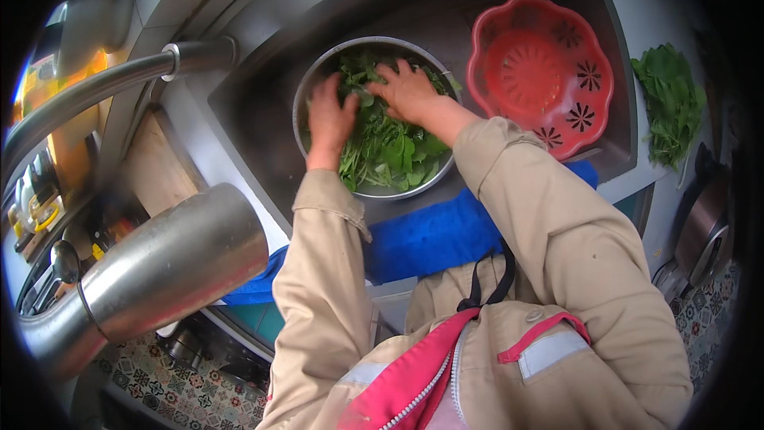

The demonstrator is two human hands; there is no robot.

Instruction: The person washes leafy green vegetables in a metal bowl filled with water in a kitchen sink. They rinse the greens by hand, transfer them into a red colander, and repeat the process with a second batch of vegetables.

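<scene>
A round metal basin (303,172) stands in the sink, full of leafy greens (397,155) with some liquid among them. My left hand (330,116) is inside the basin's left part, slightly blurred, with its thumb and fingers spread against the leaves. At the upper right of the greens lies my right hand (409,92), fingers spread and bent down into them. Whether leaves are pinched under the fingertips is hard to tell. To the right of the basin sits a red plastic colander (528,74) with a wavy rim and flower-shaped holes.
A steel faucet (179,257) arches over the left side. Blue cloths (436,236) lie over the sink's front edge. More leafy greens (671,104) rest on the right counter. A wooden board (158,161) and a holder with utensils, among them a ladle (64,261), are at left.
</scene>
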